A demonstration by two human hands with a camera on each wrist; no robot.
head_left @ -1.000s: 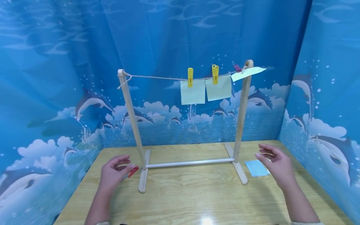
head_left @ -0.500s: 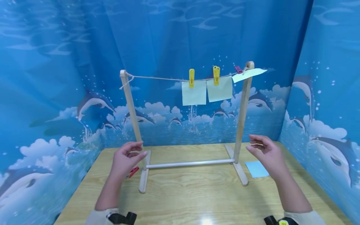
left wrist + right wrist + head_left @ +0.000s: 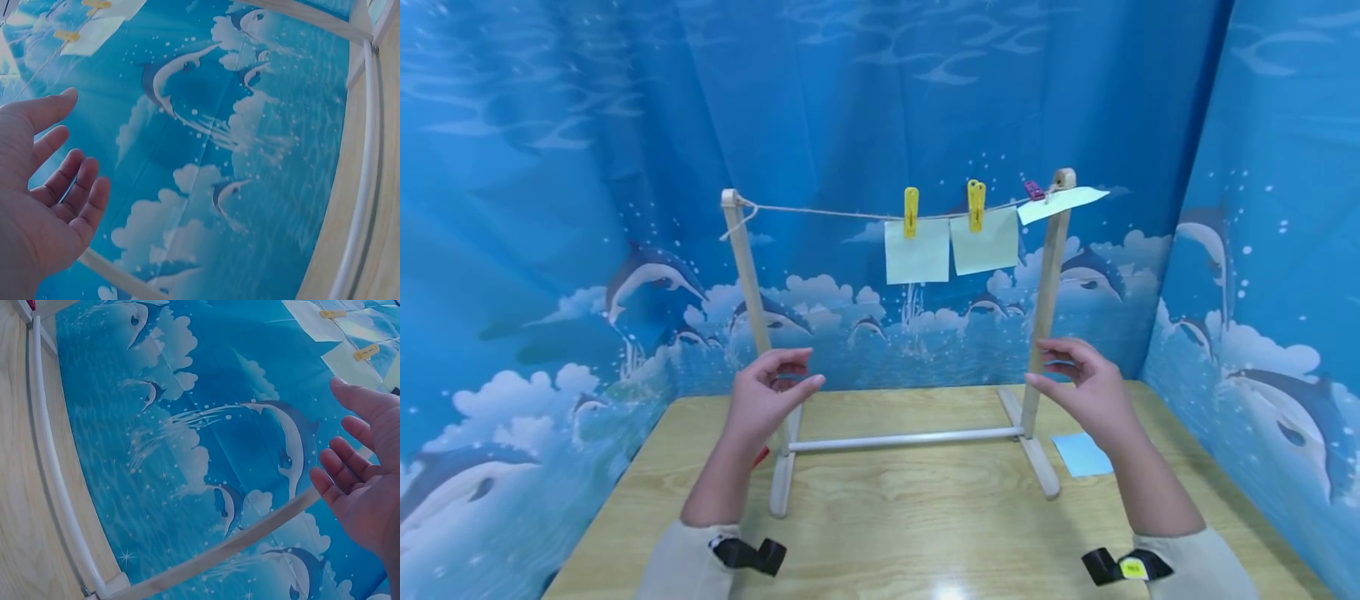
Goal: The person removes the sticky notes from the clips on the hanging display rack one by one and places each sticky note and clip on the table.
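Observation:
My left hand (image 3: 771, 390) is raised in front of the rack's left post (image 3: 745, 279), fingers loosely bent and holding nothing. In front of the right post (image 3: 1051, 275) hovers my right hand (image 3: 1082, 387), also with nothing in it. Between the posts runs a string (image 3: 827, 212). Two pale paper squares hang from it, a left one (image 3: 917, 260) under a yellow clothespin (image 3: 911, 212) and a right one (image 3: 985, 246) under yellow clothespin (image 3: 976, 206). Near the right post a third pale sheet (image 3: 1060, 202) sticks out almost flat by a dark pink clothespin (image 3: 1034, 191).
A blue paper square (image 3: 1081, 454) lies on the wooden table (image 3: 902, 517) right of the rack's foot. A red clothespin (image 3: 762, 456) is partly hidden behind my left forearm. A white bar (image 3: 902, 439) joins the rack's feet. Dolphin-printed curtains (image 3: 850, 108) surround the table.
Both hands have risen and moved inward, the left from beside the red clothespin, the right from near the blue paper. The hung papers and clothespins stay in place.

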